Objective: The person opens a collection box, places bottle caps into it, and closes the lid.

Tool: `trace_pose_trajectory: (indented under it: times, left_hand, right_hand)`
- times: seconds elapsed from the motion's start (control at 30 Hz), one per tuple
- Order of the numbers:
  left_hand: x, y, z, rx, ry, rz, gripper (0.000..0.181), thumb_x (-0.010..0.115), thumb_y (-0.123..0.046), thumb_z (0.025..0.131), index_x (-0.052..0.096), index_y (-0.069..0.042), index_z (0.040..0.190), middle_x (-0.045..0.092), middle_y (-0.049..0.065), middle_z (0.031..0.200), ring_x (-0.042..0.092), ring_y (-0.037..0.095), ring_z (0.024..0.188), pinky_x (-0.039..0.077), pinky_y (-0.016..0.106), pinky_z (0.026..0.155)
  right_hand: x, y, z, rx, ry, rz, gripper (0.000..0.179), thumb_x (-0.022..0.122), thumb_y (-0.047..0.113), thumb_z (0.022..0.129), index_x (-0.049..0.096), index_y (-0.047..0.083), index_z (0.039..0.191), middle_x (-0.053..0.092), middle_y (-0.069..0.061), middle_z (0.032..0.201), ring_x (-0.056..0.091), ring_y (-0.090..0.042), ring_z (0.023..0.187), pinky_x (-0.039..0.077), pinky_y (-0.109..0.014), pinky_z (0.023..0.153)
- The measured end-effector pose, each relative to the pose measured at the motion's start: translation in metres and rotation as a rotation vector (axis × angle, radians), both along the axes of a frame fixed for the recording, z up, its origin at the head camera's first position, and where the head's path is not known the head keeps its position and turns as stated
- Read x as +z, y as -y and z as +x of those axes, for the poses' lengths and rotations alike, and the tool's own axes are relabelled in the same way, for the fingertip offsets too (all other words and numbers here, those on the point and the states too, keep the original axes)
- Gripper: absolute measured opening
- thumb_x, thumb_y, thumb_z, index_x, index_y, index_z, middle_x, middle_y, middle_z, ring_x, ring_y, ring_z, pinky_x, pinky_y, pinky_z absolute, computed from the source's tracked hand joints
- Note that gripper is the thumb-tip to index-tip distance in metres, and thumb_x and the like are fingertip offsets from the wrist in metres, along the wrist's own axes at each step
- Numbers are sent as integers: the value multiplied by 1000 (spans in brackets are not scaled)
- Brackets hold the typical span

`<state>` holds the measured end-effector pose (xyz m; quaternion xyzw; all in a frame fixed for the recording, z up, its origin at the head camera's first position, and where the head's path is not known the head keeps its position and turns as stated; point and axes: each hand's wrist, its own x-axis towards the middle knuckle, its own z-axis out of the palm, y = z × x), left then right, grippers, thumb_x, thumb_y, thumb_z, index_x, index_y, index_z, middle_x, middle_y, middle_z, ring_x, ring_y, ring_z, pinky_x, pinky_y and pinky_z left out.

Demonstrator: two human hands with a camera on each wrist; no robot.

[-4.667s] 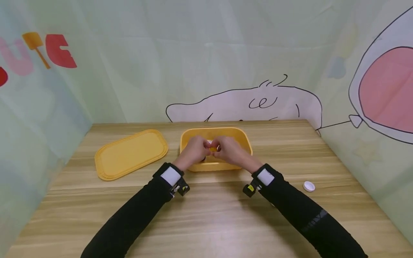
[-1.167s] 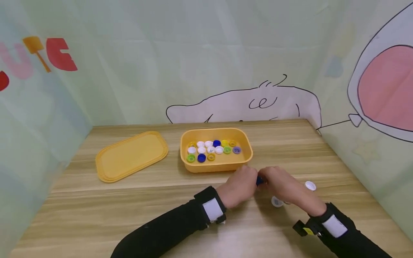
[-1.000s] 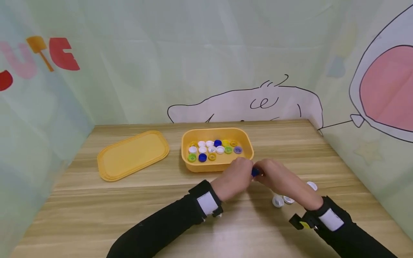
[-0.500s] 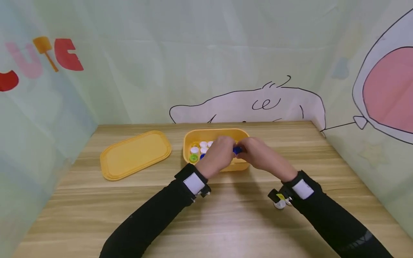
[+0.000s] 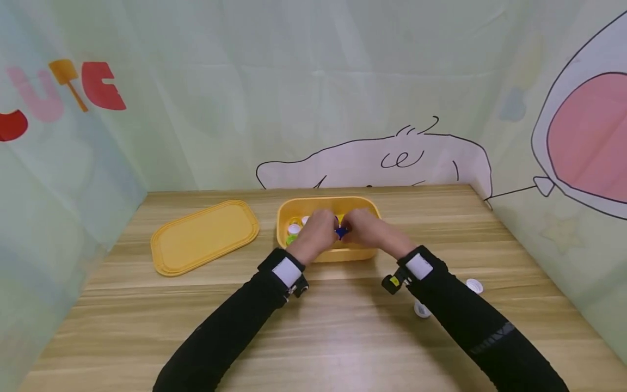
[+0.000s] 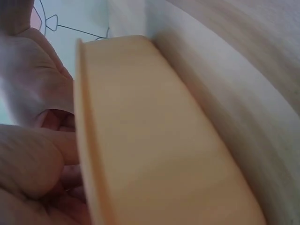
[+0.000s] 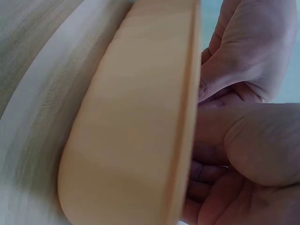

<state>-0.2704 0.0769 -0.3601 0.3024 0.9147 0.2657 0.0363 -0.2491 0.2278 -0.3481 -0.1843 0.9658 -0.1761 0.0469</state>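
Observation:
In the head view my left hand (image 5: pixel 317 233) and right hand (image 5: pixel 364 226) meet over the yellow box (image 5: pixel 289 206), fingertips dipping inside its rim. Between their curled fingers shows a dark blue bottle cap (image 5: pixel 341 232), pinched from both sides. A white cap (image 5: pixel 294 230) and a green cap (image 5: pixel 290 239) lie in the box left of my left hand; other caps are mostly hidden behind the hands. Both wrist views look at the box's outer wall (image 6: pixel 136 108), which hides the fingertips and the blue cap.
A yellow lid (image 5: pixel 204 238) lies flat on the wooden table (image 5: pixel 313 326) to the left of the box. Loose white caps lie on the right, one (image 5: pixel 474 285) beyond my right sleeve and another (image 5: pixel 422 309) partly beneath it in view. A printed curtain stands behind the table.
Both hands have carried the blue cap from the table right of the box, leftward and away from me, into the box. Loose white caps stayed on the table.

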Motion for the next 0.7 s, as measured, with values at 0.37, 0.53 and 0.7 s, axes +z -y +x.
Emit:
trace_pose_trajectory:
  times: [0.37,0.53,0.7]
  left_hand:
    - [-16,0,-3,13,37,-10,28,62,-2,98,62,-3,70,41,2,59,50,17,55,32,23,47]
    - [-20,-1,-4,27,19,1,27,63,-4,98,64,-2,72,43,2,59,51,17,56,33,23,48]
    - [-21,-2,-6,41,4,-13,21,65,-4,96,66,-2,75,48,3,62,52,18,60,36,23,50]
  right_hand:
    - [-18,4,-9,8,63,-4,21,81,12,85,66,4,72,50,1,63,48,-15,59,36,-24,55]
    - [-20,6,-10,-14,77,-16,19,81,10,84,66,3,74,50,0,64,49,-16,60,35,-24,55]
    - [-22,8,-12,-61,79,-14,17,82,9,82,67,2,77,52,-2,68,50,-18,64,37,-25,56]
